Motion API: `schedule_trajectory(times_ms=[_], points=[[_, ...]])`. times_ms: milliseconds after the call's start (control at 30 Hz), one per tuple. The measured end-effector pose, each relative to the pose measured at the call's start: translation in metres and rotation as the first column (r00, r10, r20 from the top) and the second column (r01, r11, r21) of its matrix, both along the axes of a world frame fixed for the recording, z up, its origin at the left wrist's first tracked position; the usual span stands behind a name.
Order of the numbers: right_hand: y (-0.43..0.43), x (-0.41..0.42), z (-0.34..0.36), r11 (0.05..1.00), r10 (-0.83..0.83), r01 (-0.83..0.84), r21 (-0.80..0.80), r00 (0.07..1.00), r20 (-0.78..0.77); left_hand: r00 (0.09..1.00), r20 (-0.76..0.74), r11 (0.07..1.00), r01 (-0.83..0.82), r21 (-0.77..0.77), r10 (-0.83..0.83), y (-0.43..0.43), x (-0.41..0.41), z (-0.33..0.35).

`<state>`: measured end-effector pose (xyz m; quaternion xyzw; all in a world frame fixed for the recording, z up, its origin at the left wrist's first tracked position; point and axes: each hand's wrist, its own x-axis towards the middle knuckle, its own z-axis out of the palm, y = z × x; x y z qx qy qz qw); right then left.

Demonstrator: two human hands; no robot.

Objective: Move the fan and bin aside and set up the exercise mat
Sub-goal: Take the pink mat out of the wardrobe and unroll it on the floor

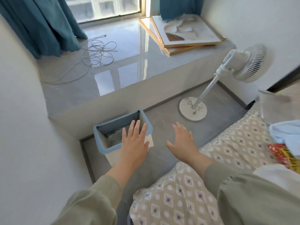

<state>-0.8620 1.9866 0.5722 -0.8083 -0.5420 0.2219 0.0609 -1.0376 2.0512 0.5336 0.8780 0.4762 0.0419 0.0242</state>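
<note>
A rectangular bin (103,144) with a blue rim stands on the grey floor against the step of the window platform. My left hand (134,141) hovers flat over its right rim, fingers spread, holding nothing. My right hand (182,140) is open too, spread above the bare floor to the right of the bin. A white pedestal fan (238,64) stands at the right, its round base (193,108) on the floor and its head near the wall. No exercise mat is in view.
A bed with a patterned cover (227,143) fills the lower right, with cloth and a red packet (280,153) on it. The raised window platform (129,51) holds a tangled cable (100,51) and two framed pictures (186,33). White wall stands at the left.
</note>
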Motion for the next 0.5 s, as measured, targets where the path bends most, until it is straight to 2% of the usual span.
schedule_trajectory(times_ms=[333,500], points=[[-0.258,0.101,0.154,0.957,-0.008,-0.085,0.277,0.948,0.319,0.977,0.113,0.954,0.145,0.263,-0.180,-0.236,0.120,0.152],[-0.387,0.152,0.218,0.908,-0.146,-0.064,0.413,0.877,0.457,0.947,0.206,0.942,0.183,0.281,-0.245,-0.354,0.187,0.215]])
